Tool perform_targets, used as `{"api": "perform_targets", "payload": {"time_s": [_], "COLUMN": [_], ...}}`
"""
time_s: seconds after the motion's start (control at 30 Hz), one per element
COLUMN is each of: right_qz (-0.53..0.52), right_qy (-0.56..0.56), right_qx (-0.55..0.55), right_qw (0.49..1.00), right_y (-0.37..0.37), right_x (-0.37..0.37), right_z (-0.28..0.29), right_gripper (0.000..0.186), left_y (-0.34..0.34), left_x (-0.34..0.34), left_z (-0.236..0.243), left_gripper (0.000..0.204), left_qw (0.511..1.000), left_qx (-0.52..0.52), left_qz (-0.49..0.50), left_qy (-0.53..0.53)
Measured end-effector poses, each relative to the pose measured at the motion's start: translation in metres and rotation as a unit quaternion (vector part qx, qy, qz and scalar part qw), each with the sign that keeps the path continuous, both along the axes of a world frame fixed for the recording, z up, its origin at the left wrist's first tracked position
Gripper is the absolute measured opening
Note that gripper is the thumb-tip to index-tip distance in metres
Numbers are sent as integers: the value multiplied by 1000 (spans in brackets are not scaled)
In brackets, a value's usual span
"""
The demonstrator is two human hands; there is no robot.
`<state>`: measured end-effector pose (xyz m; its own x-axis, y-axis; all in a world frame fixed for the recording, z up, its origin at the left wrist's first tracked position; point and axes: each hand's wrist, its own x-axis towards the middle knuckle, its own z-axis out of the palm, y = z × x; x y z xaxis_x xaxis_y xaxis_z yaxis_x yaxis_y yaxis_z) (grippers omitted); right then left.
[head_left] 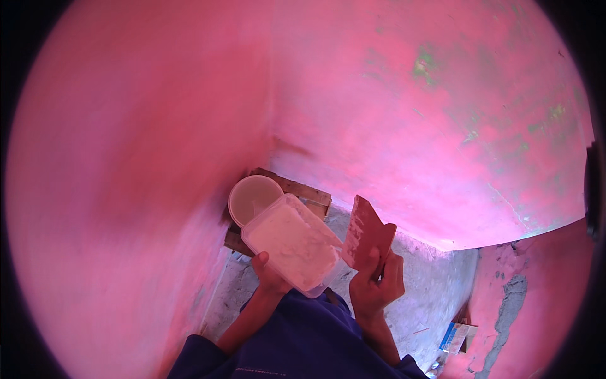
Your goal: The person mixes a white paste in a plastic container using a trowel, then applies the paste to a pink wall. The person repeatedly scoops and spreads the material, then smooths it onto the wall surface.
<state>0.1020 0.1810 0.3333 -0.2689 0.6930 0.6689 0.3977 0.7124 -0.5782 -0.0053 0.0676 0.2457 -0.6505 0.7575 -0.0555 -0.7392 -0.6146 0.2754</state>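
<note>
My left hand (268,275) grips the near left side of a clear rectangular plastic tub (290,243) filled with pale paste, its surface scraped and uneven toward the right. My right hand (379,284) holds a flat, wide scraper (366,234) up beside the tub's right edge, with pale paste smeared along the blade's left edge. Behind the tub, a round container (252,196) sits on a wooden platform (306,192) in the corner; the tub hides part of both.
Pink walls (132,126) meet at the corner, with green patches on the right one. A grey concrete floor (410,303) lies below. At lower right, a blue-and-white box (454,338) lies near a pink wall (546,284) with a grey patched strip.
</note>
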Motion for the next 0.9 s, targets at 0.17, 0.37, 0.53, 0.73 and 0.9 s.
{"api": "perform_targets", "payload": {"time_s": [0.17,0.37,0.53,0.73,0.9], "right_qz": [-21,-6,29,57,64], "right_qy": [43,52,61,46,39], "right_qx": [4,-20,-21,-21,-5], "right_qw": [999,998,997,997,997], "right_y": [2,2,10,17,18], "right_x": [3,5,6,8,9], "right_z": [-11,-19,-20,-18,-20], "right_gripper": [9,8,8,8,7], "left_y": [3,12,17,19,18], "left_x": [-1,7,9,9,9], "left_z": [2,21,23,24,23], "left_gripper": [95,97,97,97,97], "left_qw": [1000,998,996,996,996], "left_qx": [-6,-16,-19,-20,-20], "left_qz": [-13,-57,-79,-89,-88], "left_qy": [-5,8,22,20,19]}}
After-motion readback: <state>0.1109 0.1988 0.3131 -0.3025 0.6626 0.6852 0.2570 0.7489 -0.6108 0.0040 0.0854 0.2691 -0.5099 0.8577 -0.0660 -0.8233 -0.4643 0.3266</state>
